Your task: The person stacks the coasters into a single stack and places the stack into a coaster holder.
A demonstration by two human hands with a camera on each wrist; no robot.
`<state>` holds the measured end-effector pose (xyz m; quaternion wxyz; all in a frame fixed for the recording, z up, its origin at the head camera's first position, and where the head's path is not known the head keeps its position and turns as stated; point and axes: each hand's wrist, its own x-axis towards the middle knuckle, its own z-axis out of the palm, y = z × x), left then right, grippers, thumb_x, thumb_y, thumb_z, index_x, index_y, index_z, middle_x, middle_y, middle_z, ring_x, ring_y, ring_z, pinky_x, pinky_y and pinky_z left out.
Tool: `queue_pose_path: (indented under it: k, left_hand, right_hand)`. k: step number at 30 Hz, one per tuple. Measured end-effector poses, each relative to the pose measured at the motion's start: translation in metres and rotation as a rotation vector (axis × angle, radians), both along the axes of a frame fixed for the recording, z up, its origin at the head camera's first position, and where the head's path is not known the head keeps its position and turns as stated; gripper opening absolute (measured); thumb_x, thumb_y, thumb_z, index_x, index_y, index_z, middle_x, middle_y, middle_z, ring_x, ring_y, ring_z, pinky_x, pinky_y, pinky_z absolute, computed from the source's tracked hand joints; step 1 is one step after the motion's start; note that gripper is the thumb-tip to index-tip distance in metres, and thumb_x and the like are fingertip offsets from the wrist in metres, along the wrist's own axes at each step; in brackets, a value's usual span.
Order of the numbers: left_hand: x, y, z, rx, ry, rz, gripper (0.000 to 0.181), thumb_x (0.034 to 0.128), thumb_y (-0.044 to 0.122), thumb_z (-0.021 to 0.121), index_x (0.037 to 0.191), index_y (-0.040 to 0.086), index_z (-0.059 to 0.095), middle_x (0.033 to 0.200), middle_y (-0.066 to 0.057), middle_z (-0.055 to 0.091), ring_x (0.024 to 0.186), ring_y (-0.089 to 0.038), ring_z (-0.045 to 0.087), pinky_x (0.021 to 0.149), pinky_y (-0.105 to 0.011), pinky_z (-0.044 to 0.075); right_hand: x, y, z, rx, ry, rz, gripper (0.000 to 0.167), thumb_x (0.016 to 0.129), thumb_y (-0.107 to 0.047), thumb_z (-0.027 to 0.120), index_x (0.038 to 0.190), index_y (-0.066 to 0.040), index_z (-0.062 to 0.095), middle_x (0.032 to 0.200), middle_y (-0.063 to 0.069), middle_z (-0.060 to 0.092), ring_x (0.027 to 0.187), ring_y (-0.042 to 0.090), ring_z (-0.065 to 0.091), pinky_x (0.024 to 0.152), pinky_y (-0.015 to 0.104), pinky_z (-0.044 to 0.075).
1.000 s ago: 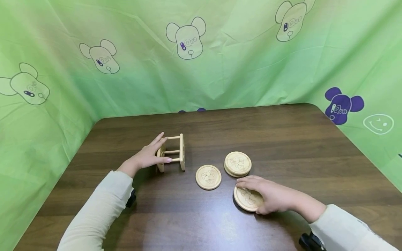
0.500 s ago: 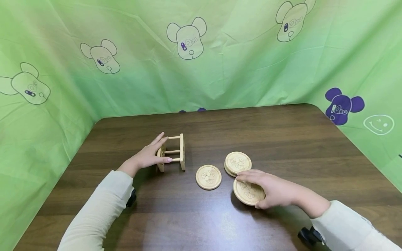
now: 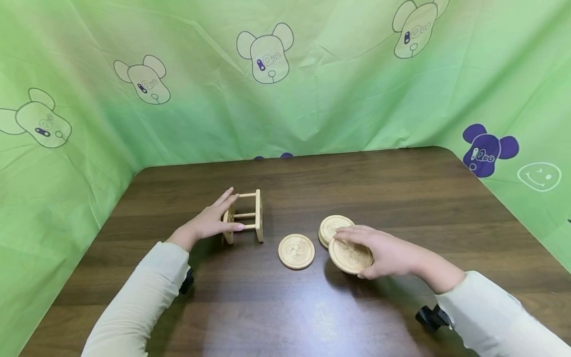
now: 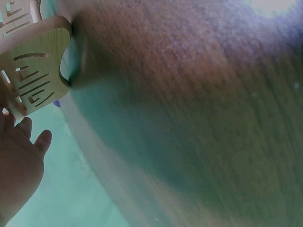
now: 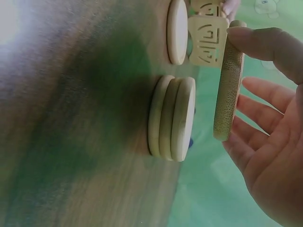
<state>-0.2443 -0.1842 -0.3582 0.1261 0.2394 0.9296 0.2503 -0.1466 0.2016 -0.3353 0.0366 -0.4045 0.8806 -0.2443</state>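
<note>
My right hand [image 3: 390, 253] pinches a round pale wooden coaster [image 3: 350, 255] by its edge, between thumb and fingertips. The coaster has a carved leaf pattern and hangs tilted above the table, partly over a stack of three coasters [image 5: 170, 118]. In the head view it overlaps the front of that stack [image 3: 330, 225]. A single coaster [image 3: 296, 252] lies flat to the left. Farther left stands a wooden coaster holder [image 3: 258, 213] with two side panels joined by rods. My left hand [image 3: 207, 223] holds its left panel, thumb at the near side and fingers at the far side.
The dark wooden table [image 3: 250, 307] has rounded far corners. A green printed cloth [image 3: 321, 114] hangs close behind its far edge and along both sides.
My right hand has lifted the coaster off the table and carried it away from me, towards the stack. The left hand and holder have stayed in place.
</note>
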Motion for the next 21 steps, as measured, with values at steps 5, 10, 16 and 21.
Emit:
queue_pose_path:
  k: [5,10,16,21]
  left_hand:
    - [0.0,-0.001,0.0,0.009,-0.021,0.002,0.088,0.0735,0.057,0.055,0.14,0.02,0.012,0.143,0.009,-0.007,0.124,-0.033,0.018,0.094,-0.053,0.018]
    - [0.0,-0.001,0.0,0.007,-0.025,0.003,0.088,0.0738,0.056,0.055,0.14,0.019,0.011,0.143,0.008,-0.008,0.124,-0.033,0.017,0.094,-0.053,0.018]
    - [0.0,-0.001,0.0,0.01,-0.029,0.006,0.088,0.0739,0.056,0.055,0.14,0.018,0.012,0.143,0.008,-0.007,0.125,-0.032,0.017,0.094,-0.053,0.018]
    - [0.001,-0.001,0.001,0.012,-0.032,0.004,0.088,0.0738,0.056,0.055,0.14,0.018,0.012,0.144,0.004,-0.006,0.125,-0.031,0.017,0.094,-0.053,0.018]
  right_hand:
    - [-0.009,-0.002,0.0,0.017,-0.014,-0.024,0.07,0.058,-0.012,0.072,0.122,-0.001,0.045,0.125,0.012,0.044,0.115,0.029,0.035,0.09,0.037,0.031]
    - [-0.017,-0.003,0.0,0.022,-0.042,-0.071,0.072,0.058,-0.011,0.073,0.123,-0.001,0.045,0.127,0.013,0.041,0.116,0.029,0.034,0.089,0.043,0.031]
    - [-0.028,-0.004,-0.002,0.019,-0.051,-0.071,0.072,0.057,-0.01,0.073,0.122,0.002,0.045,0.126,0.015,0.042,0.116,0.03,0.034,0.09,0.044,0.029]
    - [-0.036,-0.006,-0.004,0.006,-0.054,-0.072,0.07,0.058,-0.01,0.072,0.122,0.003,0.045,0.126,0.017,0.042,0.116,0.032,0.033,0.09,0.045,0.029]
